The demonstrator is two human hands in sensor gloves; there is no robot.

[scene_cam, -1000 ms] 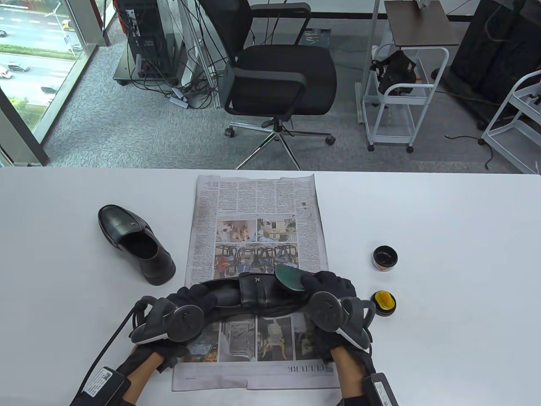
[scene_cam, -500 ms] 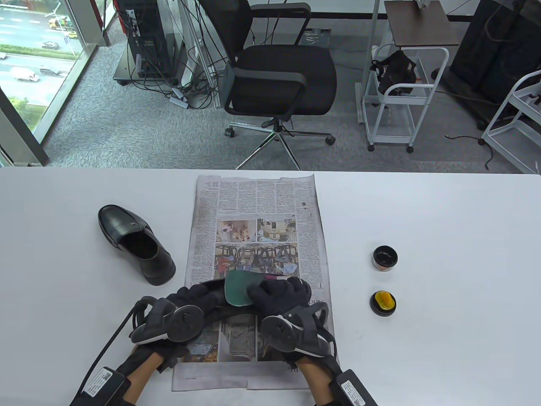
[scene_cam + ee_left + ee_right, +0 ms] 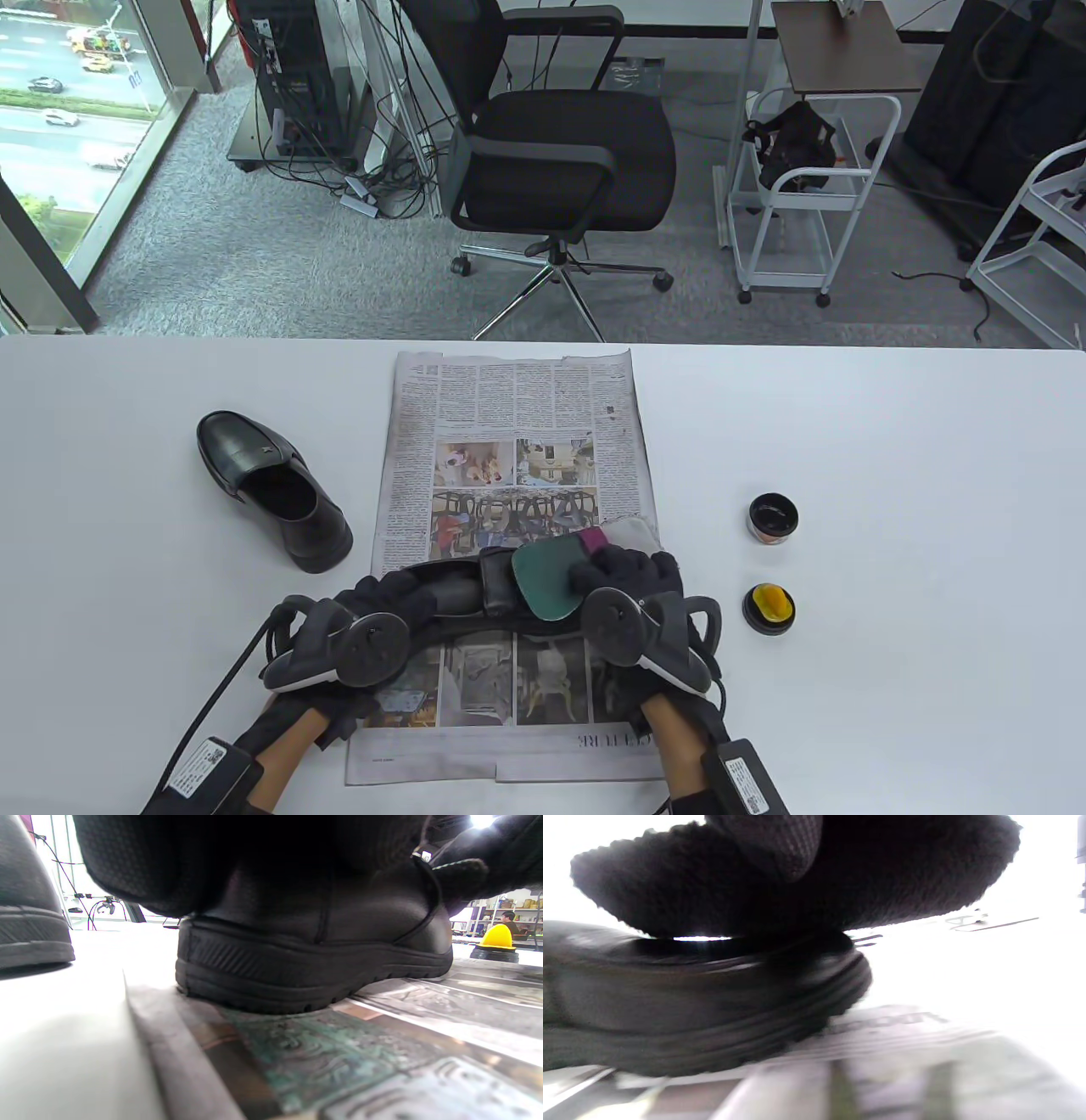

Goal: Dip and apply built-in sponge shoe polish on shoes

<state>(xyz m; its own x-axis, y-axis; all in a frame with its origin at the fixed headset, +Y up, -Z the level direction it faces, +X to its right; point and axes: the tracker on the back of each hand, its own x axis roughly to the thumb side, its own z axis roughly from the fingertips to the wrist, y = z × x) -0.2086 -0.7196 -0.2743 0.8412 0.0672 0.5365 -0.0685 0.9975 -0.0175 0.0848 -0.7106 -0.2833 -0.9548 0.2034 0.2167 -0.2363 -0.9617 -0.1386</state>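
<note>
Floor: grey carpet (image 3: pixel 254 255) beyond the table.
Table: white top (image 3: pixel 891 424), spanning the view's width.
Chair: black office chair (image 3: pixel 560 144) on a chrome star base, facing the table.
Carts: white wheeled carts (image 3: pixel 806 195) at right.
Window: floor-length glazing (image 3: pixel 76 110) at left, street outside.
Cables: tangled wires (image 3: pixel 373 170) beside a black rack.
Light: bright daylight.

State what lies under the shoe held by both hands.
The newspaper lies under the shoe, its sole resting on the print. What is beneath the paper there is covered.
</note>
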